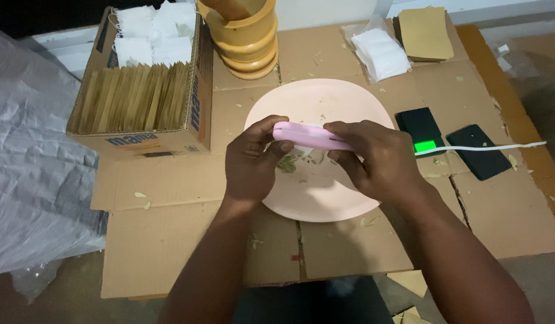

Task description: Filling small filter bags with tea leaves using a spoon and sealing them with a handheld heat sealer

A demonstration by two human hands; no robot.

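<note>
The pink plate (301, 198) is the landmark here, lying on flattened cardboard (169, 240). Left of the plate stands a carton (139, 102) packed with brown envelopes and white sachets; behind the plate, a stacked wooden mortar (247, 48); to the plate's right, a small digital scale (420, 129) with a lit green display and a dark phone (478, 151).

Above the plate's middle, the left hand (250, 162) and right hand (376, 159) both clasp a pink handheld sealer (307, 135), one at each end, fingers closed around it. A small sachet (289, 161) with dried leaf seems pinched beneath it, partly hidden. Pressing evenly along the bar and keeping the sachet over the plate would likely give a clean seal and catch spills.
</note>
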